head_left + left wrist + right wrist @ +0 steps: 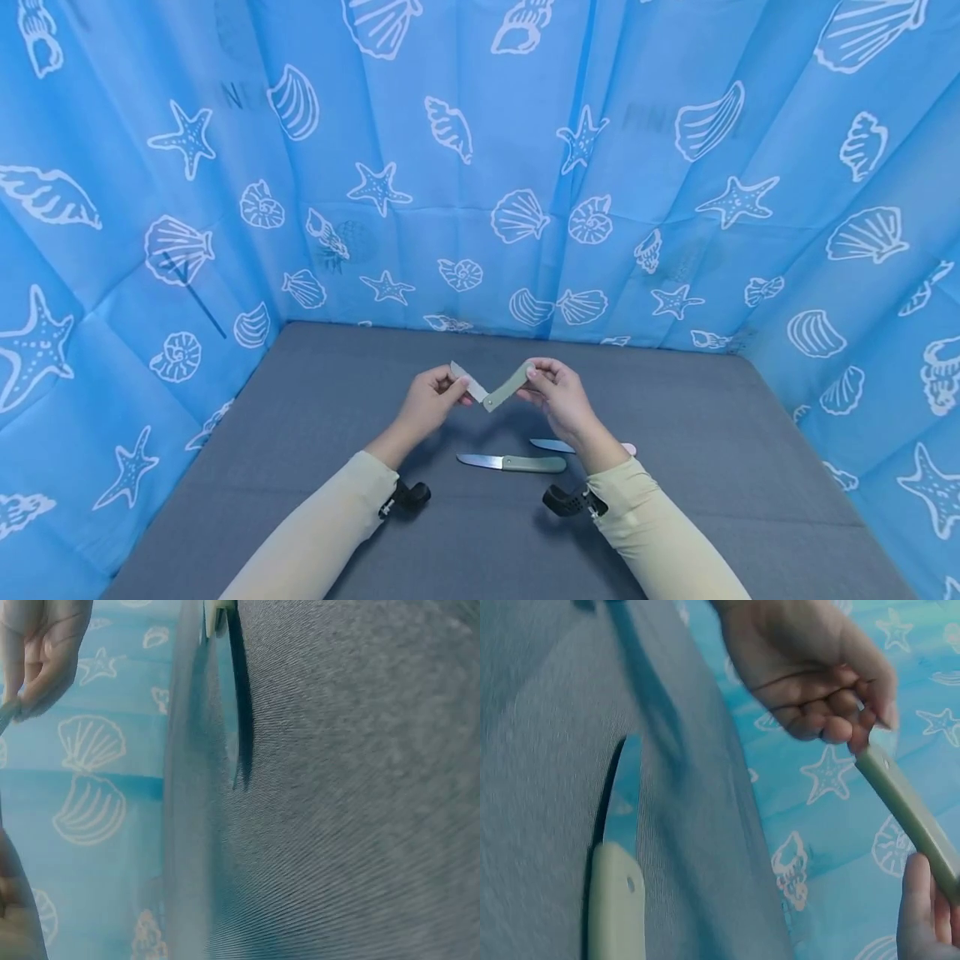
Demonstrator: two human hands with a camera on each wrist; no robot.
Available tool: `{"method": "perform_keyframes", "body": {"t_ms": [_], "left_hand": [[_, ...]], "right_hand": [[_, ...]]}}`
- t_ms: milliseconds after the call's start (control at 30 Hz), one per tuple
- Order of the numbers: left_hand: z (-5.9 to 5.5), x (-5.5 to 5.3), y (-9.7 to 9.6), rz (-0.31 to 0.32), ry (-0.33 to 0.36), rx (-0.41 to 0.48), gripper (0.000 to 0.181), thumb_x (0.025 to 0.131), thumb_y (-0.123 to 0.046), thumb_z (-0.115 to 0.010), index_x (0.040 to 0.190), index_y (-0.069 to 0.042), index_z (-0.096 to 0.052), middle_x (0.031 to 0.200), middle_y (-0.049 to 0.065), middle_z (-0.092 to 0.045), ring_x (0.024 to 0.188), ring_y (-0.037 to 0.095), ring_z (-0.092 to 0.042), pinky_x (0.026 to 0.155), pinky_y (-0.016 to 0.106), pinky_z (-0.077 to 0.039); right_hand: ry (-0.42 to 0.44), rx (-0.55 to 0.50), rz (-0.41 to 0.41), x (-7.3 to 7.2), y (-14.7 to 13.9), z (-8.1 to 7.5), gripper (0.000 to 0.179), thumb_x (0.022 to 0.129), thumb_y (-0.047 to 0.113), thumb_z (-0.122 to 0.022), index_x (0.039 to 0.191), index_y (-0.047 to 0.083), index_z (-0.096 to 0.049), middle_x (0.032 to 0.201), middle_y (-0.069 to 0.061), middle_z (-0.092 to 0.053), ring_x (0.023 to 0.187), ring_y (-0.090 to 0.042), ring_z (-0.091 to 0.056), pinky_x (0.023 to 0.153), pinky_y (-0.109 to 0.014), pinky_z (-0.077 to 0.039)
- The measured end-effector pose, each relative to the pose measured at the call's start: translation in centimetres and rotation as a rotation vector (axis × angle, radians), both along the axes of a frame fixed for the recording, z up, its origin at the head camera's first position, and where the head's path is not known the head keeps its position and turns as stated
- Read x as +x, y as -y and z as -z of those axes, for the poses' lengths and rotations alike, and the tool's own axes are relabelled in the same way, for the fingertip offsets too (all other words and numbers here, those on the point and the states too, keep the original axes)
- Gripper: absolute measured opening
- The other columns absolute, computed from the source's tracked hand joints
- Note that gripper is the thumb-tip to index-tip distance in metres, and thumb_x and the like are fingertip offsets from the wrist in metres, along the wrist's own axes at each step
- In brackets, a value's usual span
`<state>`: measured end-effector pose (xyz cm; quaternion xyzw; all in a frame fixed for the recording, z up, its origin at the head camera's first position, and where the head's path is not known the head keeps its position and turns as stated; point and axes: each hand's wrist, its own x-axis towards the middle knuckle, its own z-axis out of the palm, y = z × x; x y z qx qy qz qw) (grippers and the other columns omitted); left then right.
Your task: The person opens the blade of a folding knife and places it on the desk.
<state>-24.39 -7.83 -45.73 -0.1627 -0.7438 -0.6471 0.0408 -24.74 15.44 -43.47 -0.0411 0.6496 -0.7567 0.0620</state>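
Note:
A folding knife is held up above the table, half unfolded into a V. My left hand (pixel 431 404) pinches its blade (pixel 468 383) between thumb and fingers. My right hand (pixel 561 400) grips the far end of its pale green handle (pixel 508 387). From the right wrist, the handle (pixel 911 806) slants between both hands, with only a little of the blade showing. Below the hands, an unfolded knife (pixel 534 464) with a similar green handle lies on the table, blade to the left. Behind it lies another knife (pixel 551 445), its middle hidden by my right wrist.
The grey cloth-covered table (pixel 337 467) reaches back to a blue curtain (pixel 480 167) with white shells and starfish. More curtain hangs along both sides. Black wrist mounts (pixel 408 497) hang below the sleeves, above the tabletop.

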Motion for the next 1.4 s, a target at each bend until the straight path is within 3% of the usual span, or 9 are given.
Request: {"method": "perform_keyframes", "body": {"t_ms": [133, 267, 433, 600, 733, 1000, 1200, 1400], "left_hand": [[0.3, 0.0, 0.1, -0.036, 0.045, 0.113, 0.017, 0.100, -0.006, -0.061, 0.102, 0.009, -0.067, 0.087, 0.020, -0.073, 0.074, 0.015, -0.072, 0.076, 0.041, -0.058], [0.9, -0.2, 0.2, -0.029, 0.053, 0.181, 0.018, 0.100, -0.008, -0.062, 0.103, 0.009, -0.065, 0.087, 0.019, -0.073, 0.074, 0.010, -0.072, 0.070, 0.027, -0.057], [0.8, -0.1, 0.4, -0.008, 0.086, 0.178, 0.015, 0.098, -0.009, -0.065, 0.100, 0.005, -0.064, 0.086, 0.014, -0.074, 0.077, 0.013, -0.072, 0.075, 0.032, -0.058], [0.3, 0.1, 1.0, 0.026, 0.235, 0.183, 0.012, 0.097, -0.011, -0.067, 0.100, 0.000, -0.062, 0.085, 0.009, -0.074, 0.078, 0.014, -0.072, 0.085, 0.050, -0.055], [-0.2, 0.3, 1.6, 0.065, 0.340, 0.174, 0.015, 0.099, -0.015, -0.064, 0.103, 0.000, -0.062, 0.091, 0.012, -0.075, 0.080, 0.014, -0.072, 0.086, 0.049, -0.055], [-0.9, 0.3, 2.7, 0.154, 0.442, 0.152, 0.015, 0.100, -0.017, -0.063, 0.095, -0.004, -0.059, 0.092, 0.010, -0.075, 0.079, 0.012, -0.071, 0.075, 0.031, -0.055], [-0.9, 0.4, 3.4, 0.263, 0.458, 0.108, 0.016, 0.099, -0.013, -0.061, 0.086, -0.008, -0.055, 0.097, 0.016, -0.075, 0.081, 0.013, -0.072, 0.078, 0.033, -0.055], [-0.8, 0.5, 3.8, 0.325, 0.443, 0.030, 0.014, 0.099, -0.011, -0.061, 0.085, -0.008, -0.057, 0.092, 0.010, -0.076, 0.081, 0.014, -0.072, 0.080, 0.036, -0.053]], "right_hand": [[0.072, -0.151, 0.052, 0.2, 0.0, 0.0, 0.032, 0.106, 0.006, -0.047, 0.133, -0.009, -0.041, 0.105, -0.006, -0.059, 0.091, -0.013, -0.066, 0.087, -0.029, -0.055], [0.096, -0.223, 0.088, 0.5, 0.0, -0.1, 0.025, 0.106, 0.005, -0.047, 0.128, -0.006, -0.043, 0.104, -0.006, -0.058, 0.091, -0.013, -0.066, 0.088, -0.029, -0.055], [0.077, -0.228, 0.095, 0.6, -0.3, 0.0, 0.020, 0.105, 0.004, -0.048, 0.124, -0.003, -0.047, 0.102, -0.006, -0.060, 0.091, -0.014, -0.067, 0.087, -0.029, -0.055], [0.047, -0.164, 0.073, 0.7, -0.9, 0.1, 0.024, 0.104, 0.007, -0.052, 0.125, -0.004, -0.047, 0.102, -0.006, -0.061, 0.090, -0.016, -0.067, 0.086, -0.029, -0.055], [0.020, -0.091, 0.039, 0.7, -1.4, 0.1, 0.032, 0.104, 0.009, -0.055, 0.130, -0.008, -0.046, 0.102, -0.007, -0.061, 0.091, -0.016, -0.067, 0.086, -0.029, -0.056], [0.008, 0.047, -0.090, 0.4, -3.0, -0.4, 0.029, 0.101, 0.004, -0.058, 0.123, -0.013, -0.054, 0.095, -0.010, -0.065, 0.083, -0.015, -0.070, 0.083, -0.032, -0.057], [-0.014, 0.158, -0.213, 0.0, -4.0, -0.8, 0.036, 0.101, 0.006, -0.059, 0.125, -0.019, -0.050, 0.096, -0.010, -0.065, 0.084, -0.016, -0.070, 0.083, -0.035, -0.057], [0.035, 0.202, -0.379, -0.4, -4.7, -0.9, 0.030, 0.100, 0.002, -0.056, 0.120, -0.020, -0.052, 0.093, -0.013, -0.065, 0.083, -0.017, -0.069, 0.080, -0.034, -0.058]]}}
